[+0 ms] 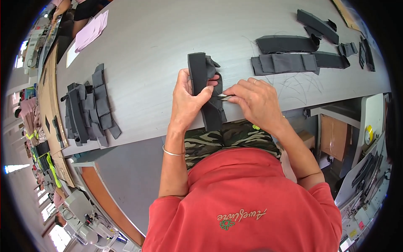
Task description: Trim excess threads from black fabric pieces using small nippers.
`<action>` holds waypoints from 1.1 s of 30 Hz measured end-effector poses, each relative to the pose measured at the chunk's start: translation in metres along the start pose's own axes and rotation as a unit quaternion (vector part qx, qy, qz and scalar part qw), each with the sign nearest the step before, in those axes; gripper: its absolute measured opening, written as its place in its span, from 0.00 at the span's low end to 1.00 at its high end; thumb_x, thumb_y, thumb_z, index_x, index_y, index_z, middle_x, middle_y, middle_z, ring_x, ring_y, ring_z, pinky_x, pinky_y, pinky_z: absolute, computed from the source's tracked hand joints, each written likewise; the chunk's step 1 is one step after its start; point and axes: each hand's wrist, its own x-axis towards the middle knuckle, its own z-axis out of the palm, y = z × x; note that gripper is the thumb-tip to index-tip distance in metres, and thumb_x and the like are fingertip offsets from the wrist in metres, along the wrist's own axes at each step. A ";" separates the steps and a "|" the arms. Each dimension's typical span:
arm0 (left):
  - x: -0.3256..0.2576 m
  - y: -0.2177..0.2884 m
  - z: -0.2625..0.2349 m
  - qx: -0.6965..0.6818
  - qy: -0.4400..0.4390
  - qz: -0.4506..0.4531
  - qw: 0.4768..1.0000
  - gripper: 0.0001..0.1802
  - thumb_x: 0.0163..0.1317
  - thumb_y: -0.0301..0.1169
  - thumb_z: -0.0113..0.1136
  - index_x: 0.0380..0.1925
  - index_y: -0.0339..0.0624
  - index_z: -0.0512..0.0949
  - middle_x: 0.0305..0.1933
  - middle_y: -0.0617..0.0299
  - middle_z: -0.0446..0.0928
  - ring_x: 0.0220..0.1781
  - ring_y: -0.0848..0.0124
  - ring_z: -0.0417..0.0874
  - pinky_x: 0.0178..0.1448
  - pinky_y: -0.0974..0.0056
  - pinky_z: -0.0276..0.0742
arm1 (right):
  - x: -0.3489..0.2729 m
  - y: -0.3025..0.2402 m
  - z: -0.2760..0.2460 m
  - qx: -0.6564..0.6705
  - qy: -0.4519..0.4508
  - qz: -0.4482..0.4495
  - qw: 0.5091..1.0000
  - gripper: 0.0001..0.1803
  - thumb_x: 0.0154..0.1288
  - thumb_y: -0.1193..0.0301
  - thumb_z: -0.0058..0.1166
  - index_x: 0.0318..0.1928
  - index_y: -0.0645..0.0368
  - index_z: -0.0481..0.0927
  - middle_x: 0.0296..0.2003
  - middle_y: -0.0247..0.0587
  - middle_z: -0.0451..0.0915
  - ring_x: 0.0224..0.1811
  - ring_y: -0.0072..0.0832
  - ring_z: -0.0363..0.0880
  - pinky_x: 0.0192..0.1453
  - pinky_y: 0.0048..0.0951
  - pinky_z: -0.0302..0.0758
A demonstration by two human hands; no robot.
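My left hand (184, 98) is closed round a dark grey fabric strip (197, 69), thumb on its front and fingers behind it. The folded strip runs lengthwise away from me, its lower end hanging near the table's front edge. Between the thumb and fingers of my right hand (256, 101) is a small silver-bladed tool (223, 96). Its tip touches or nearly touches the strip's right side, close to my left thumb. Most of the tool lies hidden in my fingers, so its exact kind cannot be made out.
On the grey table (147, 54), a heap of dark fabric pieces (88, 107) lies left. More fabric strips (289, 63) lie at the far right, with loose threads (300, 86) nearby. Pink sheets (91, 31) sit far left, near another person (84, 12). A cardboard box (333, 134) stands below right.
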 end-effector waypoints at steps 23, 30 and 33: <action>0.001 0.000 0.001 0.003 0.003 0.002 1.000 0.18 0.55 0.19 0.56 0.44 0.35 0.64 0.46 0.50 0.78 0.49 0.68 0.80 0.54 0.64 0.76 | 0.003 0.008 -0.001 -0.072 0.011 -0.066 0.995 0.04 0.53 0.69 0.60 0.31 0.49 0.82 0.24 0.26 0.75 0.29 0.29 0.69 0.34 0.32 0.62; 0.001 0.001 0.000 0.002 0.000 0.000 1.000 0.17 0.54 0.19 0.56 0.44 0.35 0.64 0.46 0.50 0.78 0.49 0.68 0.80 0.54 0.64 0.77 | 0.006 0.011 -0.003 -0.074 -0.003 -0.084 0.994 0.06 0.51 0.71 0.61 0.32 0.49 0.83 0.25 0.26 0.76 0.27 0.29 0.67 0.34 0.30 0.60; 0.001 0.000 0.000 0.003 -0.002 0.000 1.000 0.17 0.54 0.18 0.56 0.43 0.35 0.64 0.46 0.50 0.78 0.49 0.68 0.80 0.54 0.64 0.77 | 0.007 0.012 -0.003 -0.063 -0.009 -0.081 0.995 0.05 0.52 0.71 0.61 0.32 0.50 0.83 0.25 0.27 0.76 0.28 0.29 0.68 0.34 0.30 0.61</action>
